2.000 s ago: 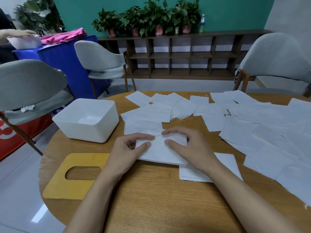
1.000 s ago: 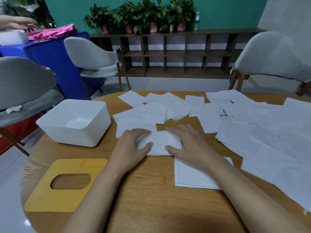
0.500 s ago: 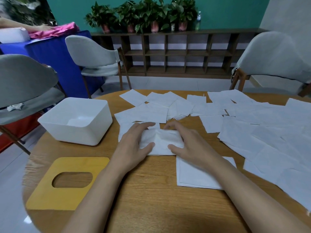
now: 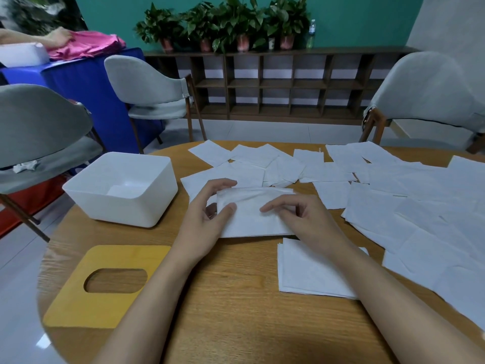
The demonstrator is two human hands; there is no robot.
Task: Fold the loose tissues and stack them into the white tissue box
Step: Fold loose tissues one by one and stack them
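Right, from the head camera, both your hands are on one folded tissue (image 4: 252, 215) lying on the round wooden table (image 4: 236, 316), just in front of you. Your left hand (image 4: 202, 228) holds its left end: the thumb (image 4: 226, 209) lies on top of the paper and the fingers arch over the far left corner, so the end sits pinched between them. Your right hand (image 4: 308, 223) covers the tissue's near right part, its fingers bent, with the index fingertip down on the top layer. Whether that hand pinches the paper or only presses on it, you cannot tell from this angle.

The white tissue box (image 4: 148, 207) stands open to the left of the folded tissue, apart from it and near the table's left edge. A bit of white paper lies on its floor. Nearer you, on the left, a yellow lid (image 4: 76, 300) with an oval slot lies flat. A small stack of tissues (image 4: 309, 274) sits under your right forearm, just beside the piece you hold. Loose tissues (image 4: 420, 206) lie spread, overlapping, over the far side and right side of the table.

Grey chairs (image 4: 149, 82) stand around the table. Behind them, a low wooden shelf (image 4: 278, 85) carries potted plants (image 4: 223, 22).
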